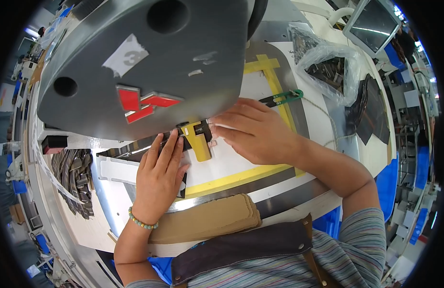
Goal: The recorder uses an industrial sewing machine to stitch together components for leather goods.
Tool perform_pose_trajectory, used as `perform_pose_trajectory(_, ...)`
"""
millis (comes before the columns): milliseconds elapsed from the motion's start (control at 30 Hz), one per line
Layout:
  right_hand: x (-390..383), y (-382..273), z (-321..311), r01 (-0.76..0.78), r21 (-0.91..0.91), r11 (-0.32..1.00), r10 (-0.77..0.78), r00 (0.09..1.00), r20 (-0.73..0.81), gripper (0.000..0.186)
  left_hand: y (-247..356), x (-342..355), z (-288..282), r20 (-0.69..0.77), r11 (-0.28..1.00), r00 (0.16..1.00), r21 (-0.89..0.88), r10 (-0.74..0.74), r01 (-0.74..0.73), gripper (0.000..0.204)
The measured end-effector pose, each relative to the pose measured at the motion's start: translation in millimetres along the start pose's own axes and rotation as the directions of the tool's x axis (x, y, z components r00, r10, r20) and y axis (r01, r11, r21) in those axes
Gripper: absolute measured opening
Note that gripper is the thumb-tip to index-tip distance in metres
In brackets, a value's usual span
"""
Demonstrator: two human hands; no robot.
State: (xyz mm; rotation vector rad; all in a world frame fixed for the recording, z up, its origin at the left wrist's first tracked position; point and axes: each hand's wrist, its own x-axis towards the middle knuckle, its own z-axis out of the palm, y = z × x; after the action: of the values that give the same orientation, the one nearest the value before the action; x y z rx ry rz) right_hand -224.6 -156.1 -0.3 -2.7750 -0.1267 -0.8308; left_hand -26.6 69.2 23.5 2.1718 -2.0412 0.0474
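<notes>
Worktop (229,168): white (yellow-taped) | 2 hands (159,180) (262,139) over | blue bins (388,185) beside

1. The head view comes from the left one of two fisheye cameras worn side by side on the person's head.
2. It looks down over the worktable (82,230), upright and unmirrored, with the striped shirt (346,245) at the lower edge.
3. The left hand (159,170) and right hand (262,132) show near the centre at close range; the grey machine head (97,101) covers much of the upper left.
4. Straight edges bend toward a dark, round rim.
</notes>
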Motion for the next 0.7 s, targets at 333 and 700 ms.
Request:
perform_pose_trajectory(333, -3.0, 4.1, 9.4, 0.005, 0.053, 0.999, -0.012, 0.993, 0.120, 0.027, 0.4, 2.4, -1.2, 0.005, 1.000, 1.000, 0.000, 0.007, -0.007, 0.063)
perform_pose_trajectory(700, -2.5, 5.0, 5.4, 0.009, 0.020, 1.000, -0.012, 0.991, 0.137, 0.027, 5.9, 6.9, -3.4, -0.018, 1.000, 1.000, -0.004, -0.001, 0.000, 0.062)
